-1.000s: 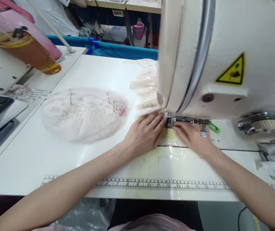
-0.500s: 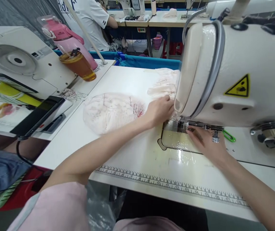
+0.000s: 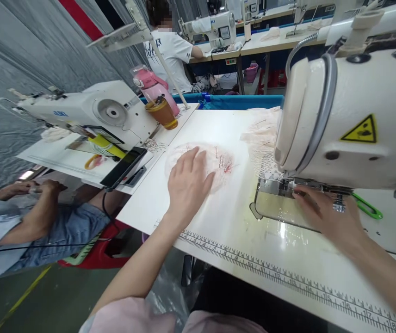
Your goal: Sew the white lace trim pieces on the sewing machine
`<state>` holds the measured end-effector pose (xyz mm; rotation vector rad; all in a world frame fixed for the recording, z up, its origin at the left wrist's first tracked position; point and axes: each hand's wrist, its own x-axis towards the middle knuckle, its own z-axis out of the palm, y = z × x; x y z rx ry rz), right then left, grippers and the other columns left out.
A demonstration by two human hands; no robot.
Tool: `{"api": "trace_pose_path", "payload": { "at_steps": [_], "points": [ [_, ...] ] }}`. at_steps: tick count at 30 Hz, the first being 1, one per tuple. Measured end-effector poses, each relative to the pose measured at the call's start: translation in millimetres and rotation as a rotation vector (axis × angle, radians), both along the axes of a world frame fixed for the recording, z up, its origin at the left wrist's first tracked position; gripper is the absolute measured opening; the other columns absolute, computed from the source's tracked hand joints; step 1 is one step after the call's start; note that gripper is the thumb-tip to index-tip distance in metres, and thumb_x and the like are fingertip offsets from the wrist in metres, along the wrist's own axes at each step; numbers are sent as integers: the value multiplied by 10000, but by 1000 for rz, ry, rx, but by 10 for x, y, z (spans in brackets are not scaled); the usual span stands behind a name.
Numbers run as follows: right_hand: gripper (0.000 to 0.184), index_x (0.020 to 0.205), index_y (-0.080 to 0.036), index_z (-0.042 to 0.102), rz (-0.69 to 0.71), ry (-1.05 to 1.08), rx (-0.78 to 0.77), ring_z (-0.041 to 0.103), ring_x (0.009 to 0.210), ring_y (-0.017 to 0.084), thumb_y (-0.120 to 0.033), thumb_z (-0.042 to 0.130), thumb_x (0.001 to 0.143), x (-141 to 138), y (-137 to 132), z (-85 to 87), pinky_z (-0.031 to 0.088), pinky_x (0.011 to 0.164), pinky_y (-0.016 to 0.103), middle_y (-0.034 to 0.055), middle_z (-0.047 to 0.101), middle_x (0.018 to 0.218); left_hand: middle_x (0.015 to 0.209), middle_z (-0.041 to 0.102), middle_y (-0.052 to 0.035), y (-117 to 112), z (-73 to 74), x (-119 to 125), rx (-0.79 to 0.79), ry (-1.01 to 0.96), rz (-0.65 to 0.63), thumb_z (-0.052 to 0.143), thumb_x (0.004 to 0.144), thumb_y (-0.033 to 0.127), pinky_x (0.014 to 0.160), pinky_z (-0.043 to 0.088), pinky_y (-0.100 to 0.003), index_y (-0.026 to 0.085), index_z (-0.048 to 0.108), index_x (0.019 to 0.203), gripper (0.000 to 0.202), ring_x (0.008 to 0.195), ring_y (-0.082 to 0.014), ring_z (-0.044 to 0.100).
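My left hand (image 3: 188, 185) lies palm down with its fingers stretched out over a rounded, sheer pale-pink cloth bundle (image 3: 223, 159) marked with dark and red threads. Under the head of the white sewing machine (image 3: 326, 120), my right hand (image 3: 337, 215) is at the presser foot (image 3: 286, 186). Its thumb and forefinger come together there, its other fingers are partly hidden, and I cannot make out what they hold. Pale gathered fabric (image 3: 262, 132) lies left of and behind the machine head, its near edge by the metal needle plate (image 3: 269, 186).
Green thread snips (image 3: 368, 206) lie right of my right hand. A printed ruler (image 3: 253, 268) follows the table's front edge. At left are a phone (image 3: 124, 167), an amber cup (image 3: 163, 112), a pink bottle (image 3: 154, 85) and another sewing machine (image 3: 90, 108). A person (image 3: 45, 217) sits alongside.
My left hand has left the fabric by the machine and moved left onto the cloth bundle. My right hand stays at the presser foot. The view has swung left.
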<state>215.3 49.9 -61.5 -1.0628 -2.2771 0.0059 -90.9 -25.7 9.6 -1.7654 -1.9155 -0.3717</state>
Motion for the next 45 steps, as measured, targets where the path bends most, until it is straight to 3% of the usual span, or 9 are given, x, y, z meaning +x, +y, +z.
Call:
{"api": "trace_pose_path", "payload": {
  "at_steps": [8, 15, 24, 27, 31, 34, 39, 42, 45],
  "points": [
    [218, 964, -197, 706, 16, -83, 264, 570, 547, 165, -324, 534, 921, -25, 38, 52, 400, 649, 318, 16, 690, 663, 966, 700, -56, -73, -85, -213, 91, -9, -41, 460, 930, 220, 624, 472, -304, 198, 637, 909, 180, 876, -209, 653],
    [326, 955, -235, 700, -67, -156, 231, 520, 546, 172, -388, 413, 967, -54, 35, 41, 356, 651, 327, 7, 674, 634, 902, 679, -61, -43, 70, -378, 168, -183, -13, 440, 944, 308, 616, 507, -301, 173, 606, 940, 214, 769, -166, 643],
    [243, 910, -210, 697, -6, -95, 261, 547, 672, 155, -309, 478, 949, -76, 57, 67, 372, 802, 333, 11, 698, 775, 1094, 645, -15, -158, 743, -488, 521, -510, 22, 444, 951, 455, 725, 466, -519, 228, 558, 1067, 279, 991, -241, 604],
    [235, 916, -211, 689, 14, -47, 208, 585, 766, 170, -299, 473, 945, -80, 75, 57, 382, 850, 349, 18, 706, 831, 949, 666, -11, -192, 843, -45, 274, -860, -21, 510, 898, 471, 604, 481, -431, 237, 568, 1011, 267, 873, -226, 627],
    [195, 959, -200, 678, 33, -40, 222, 598, 863, 189, -253, 494, 921, -79, 94, 69, 388, 869, 350, 19, 702, 833, 766, 632, 9, -110, 557, 482, -388, -1337, -121, 570, 847, 467, 490, 456, -267, 220, 551, 951, 268, 648, -144, 607],
    [223, 983, -187, 673, 16, -49, 231, 601, 872, 196, -201, 464, 907, -78, 97, 89, 391, 853, 352, 24, 694, 813, 755, 645, -10, 6, 241, 618, -764, -1123, -190, 417, 937, 502, 463, 429, -238, 195, 562, 991, 343, 545, -116, 566],
    [280, 881, -188, 664, 14, -70, 196, 584, 766, 168, -129, 391, 888, -82, 79, 138, 387, 824, 329, 10, 663, 724, 687, 649, 1, 8, 36, 646, -297, -222, -460, 498, 945, 334, 412, 377, -223, 169, 587, 995, 194, 489, -119, 559],
    [282, 859, -219, 654, 61, -79, 230, 576, 766, 149, -68, 417, 841, -88, 51, 185, 374, 805, 306, -16, 673, 773, 929, 706, -59, -14, -20, 799, -189, -37, -895, 551, 908, 168, 687, 557, -279, 132, 604, 1039, 147, 843, -179, 672],
    [302, 863, -228, 653, 111, -67, 310, 571, 750, 131, -28, 434, 811, -93, 26, 230, 370, 789, 290, -37, 686, 823, 1195, 640, -151, 47, -141, 982, -209, 33, -944, 540, 916, 183, 884, 555, -366, 54, 548, 1212, 324, 1128, -254, 598]
  ]
}}
